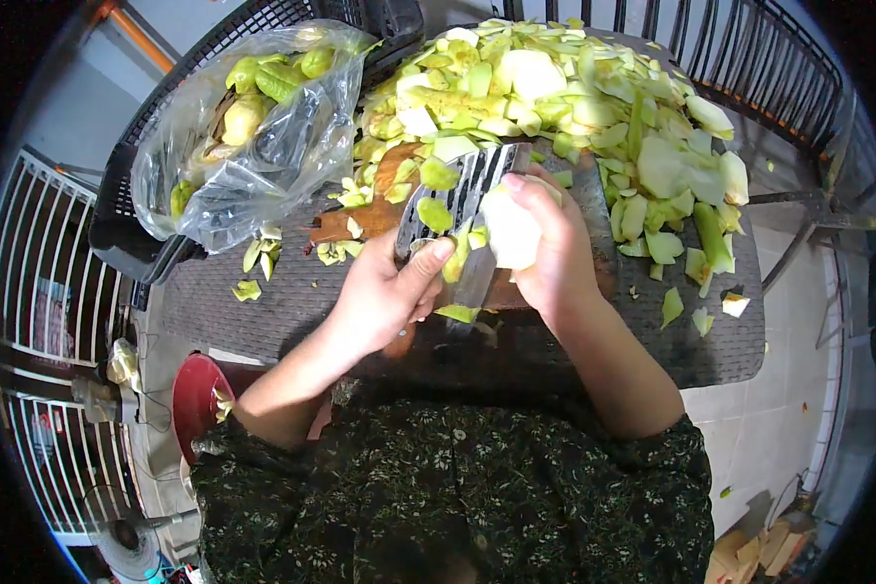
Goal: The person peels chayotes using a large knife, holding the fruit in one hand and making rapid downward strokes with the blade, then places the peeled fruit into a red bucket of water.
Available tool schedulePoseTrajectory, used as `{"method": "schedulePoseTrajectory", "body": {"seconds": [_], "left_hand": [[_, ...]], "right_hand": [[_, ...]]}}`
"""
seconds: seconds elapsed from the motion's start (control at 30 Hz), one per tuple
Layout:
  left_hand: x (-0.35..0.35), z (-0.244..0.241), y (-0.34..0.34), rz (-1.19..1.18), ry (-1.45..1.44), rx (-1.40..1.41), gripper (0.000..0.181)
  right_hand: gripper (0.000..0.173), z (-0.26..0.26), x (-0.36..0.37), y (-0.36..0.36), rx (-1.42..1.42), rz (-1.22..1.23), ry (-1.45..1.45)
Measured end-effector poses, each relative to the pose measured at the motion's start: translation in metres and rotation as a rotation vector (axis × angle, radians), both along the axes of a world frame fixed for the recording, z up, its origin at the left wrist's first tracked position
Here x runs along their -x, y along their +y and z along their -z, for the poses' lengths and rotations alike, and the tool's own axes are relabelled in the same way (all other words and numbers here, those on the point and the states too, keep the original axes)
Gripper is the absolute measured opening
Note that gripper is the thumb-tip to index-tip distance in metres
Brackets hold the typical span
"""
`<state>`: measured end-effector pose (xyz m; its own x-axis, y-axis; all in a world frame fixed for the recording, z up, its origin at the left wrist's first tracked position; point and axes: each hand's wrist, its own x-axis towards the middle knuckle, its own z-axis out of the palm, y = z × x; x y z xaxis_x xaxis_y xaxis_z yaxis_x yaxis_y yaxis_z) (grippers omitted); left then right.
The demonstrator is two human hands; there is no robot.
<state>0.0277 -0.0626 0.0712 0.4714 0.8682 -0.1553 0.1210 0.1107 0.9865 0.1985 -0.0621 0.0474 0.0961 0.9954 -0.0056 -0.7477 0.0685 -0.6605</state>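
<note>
My left hand (pixel 383 292) grips the near end of a flat, shiny metal blade-like tool (pixel 471 171) marked with dark and bright stripes. Whether it is a knife or a slicer I cannot tell. Thin green chayote slices (pixel 435 214) cling to its face. In my right hand (pixel 566 248) is a pale, cut chayote (pixel 509 230), held against or close beside the tool's right edge. Beneath both hands lies a brown wooden board (pixel 336 225), partly hidden. A large heap of chayote slices (pixel 533 80) rises just beyond them.
On the left, a clear plastic bag (pixel 299 153) holding whole chayotes (pixel 281 79) sits in a black plastic crate (pixel 113 241). Loose slices are scattered over the dark woven-textured tabletop (pixel 212 310). A red container (pixel 201 398) stands below its left edge; another black crate (pixel 766 66) is behind, right.
</note>
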Motion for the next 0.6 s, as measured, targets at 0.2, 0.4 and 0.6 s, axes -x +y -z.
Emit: {"method": "schedulePoseTrajectory", "body": {"seconds": [0.2,0.4,0.6], "left_hand": [[0.003,-0.011,0.009,0.046,0.109,0.051,0.023],[-0.014,0.013,-0.001,-0.014,-0.099,0.115,0.021],[-0.016,0.014,0.013,-0.008,-0.026,0.091,0.028]], "right_hand": [[0.029,-0.002,-0.004,0.001,-0.007,-0.017,-0.135],[0.022,0.001,0.004,0.0,0.026,0.054,0.008],[0.023,0.005,-0.005,0.008,-0.016,0.023,0.048]]}}
